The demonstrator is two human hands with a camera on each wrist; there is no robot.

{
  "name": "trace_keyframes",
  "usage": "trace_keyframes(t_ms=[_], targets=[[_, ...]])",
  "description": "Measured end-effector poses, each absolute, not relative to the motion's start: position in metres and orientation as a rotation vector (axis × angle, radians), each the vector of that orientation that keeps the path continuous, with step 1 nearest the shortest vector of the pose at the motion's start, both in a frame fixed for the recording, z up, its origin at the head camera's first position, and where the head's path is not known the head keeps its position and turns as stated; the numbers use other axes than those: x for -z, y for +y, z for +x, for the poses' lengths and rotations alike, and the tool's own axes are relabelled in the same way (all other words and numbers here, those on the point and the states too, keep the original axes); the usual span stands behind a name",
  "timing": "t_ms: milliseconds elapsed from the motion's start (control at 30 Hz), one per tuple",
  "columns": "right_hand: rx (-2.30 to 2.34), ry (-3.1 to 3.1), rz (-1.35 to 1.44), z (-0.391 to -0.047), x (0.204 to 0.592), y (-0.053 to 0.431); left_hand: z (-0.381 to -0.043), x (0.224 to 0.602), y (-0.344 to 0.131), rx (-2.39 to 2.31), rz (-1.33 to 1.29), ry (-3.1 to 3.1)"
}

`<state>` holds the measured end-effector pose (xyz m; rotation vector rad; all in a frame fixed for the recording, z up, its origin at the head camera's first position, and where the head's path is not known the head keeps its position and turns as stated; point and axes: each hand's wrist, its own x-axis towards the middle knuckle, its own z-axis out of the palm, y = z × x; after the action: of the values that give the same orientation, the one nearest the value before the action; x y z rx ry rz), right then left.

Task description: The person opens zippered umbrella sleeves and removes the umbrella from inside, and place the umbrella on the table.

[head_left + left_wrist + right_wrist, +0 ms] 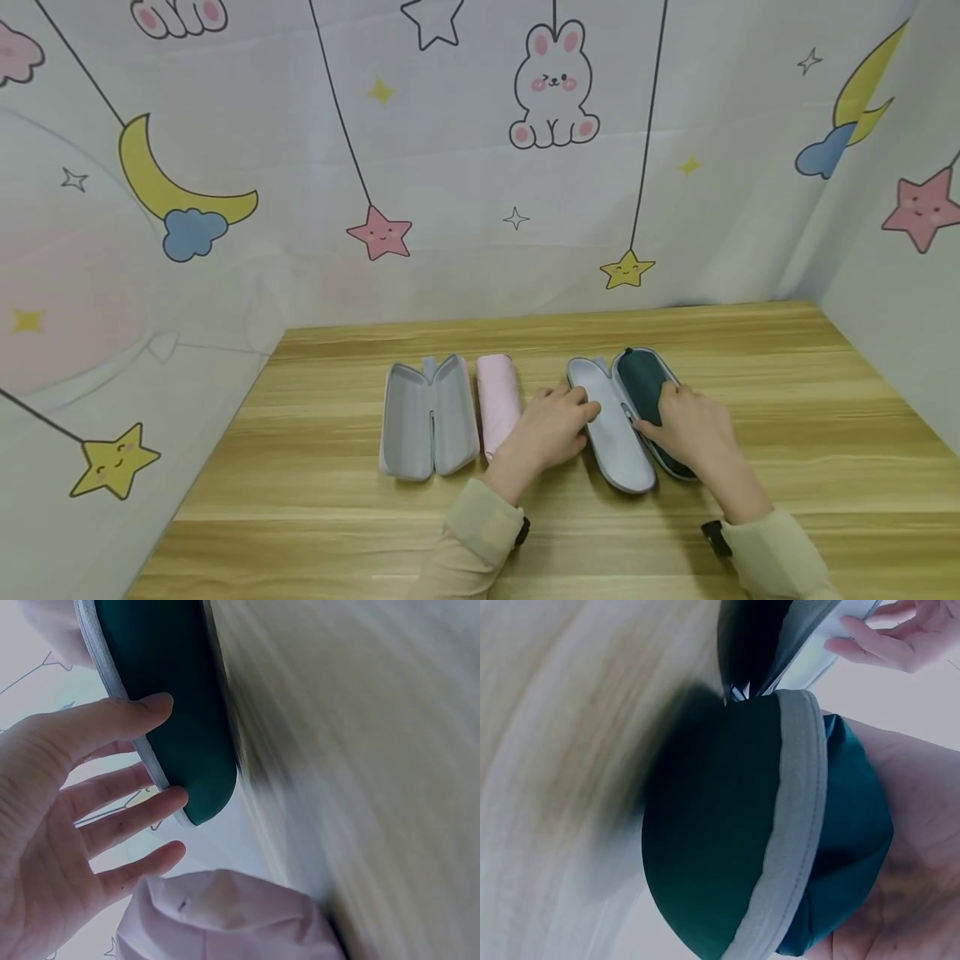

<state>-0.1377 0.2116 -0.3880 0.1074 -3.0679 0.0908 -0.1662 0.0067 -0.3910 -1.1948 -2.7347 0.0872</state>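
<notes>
An open hard case (609,425), dark green outside with a pale grey lining, lies spread on the table. My left hand (555,421) pinches the rim of its left half, the thumb (154,709) on the green outer shell and some fingers behind the rim. In the right half sits a dark green fabric roll (642,382), like a folded compact umbrella. My right hand (697,425) curls over this roll, its thumb near the middle seam. In the right wrist view, the roll (847,832) bulges above the case's grey zipper edge, with the palm behind it and the fingertips hidden.
A pink fabric roll (497,396), similar in shape, lies left of my left hand and partly behind it. Beside it stands a second open case (408,421) with grey lining. A printed curtain (450,167) hangs behind the wooden table (300,500).
</notes>
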Motion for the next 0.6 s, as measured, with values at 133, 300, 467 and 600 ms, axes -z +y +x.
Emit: trace_keyframes(t_ms=[133,300,467,600], targets=[[-0.119,-3.124,0.115,-0.1379,0.3864,0.2138,-0.1669,0.3913,0.0053,-0.058,-1.192,-2.756],[-0.18,-3.154,0.104,-0.1389,0.3852,0.2161,-0.1671,0.3903,0.0035,-0.03,-1.193,-2.773],[-0.228,-3.151,0.052,-0.1387,0.3849,0.2148,-0.1675,0.3894,0.003,0.003,-1.213,-2.762],[-0.25,-3.133,0.016,-0.1379,0.3866,0.2131,-0.1672,0.3889,0.0029,0.02,-1.231,-2.75]])
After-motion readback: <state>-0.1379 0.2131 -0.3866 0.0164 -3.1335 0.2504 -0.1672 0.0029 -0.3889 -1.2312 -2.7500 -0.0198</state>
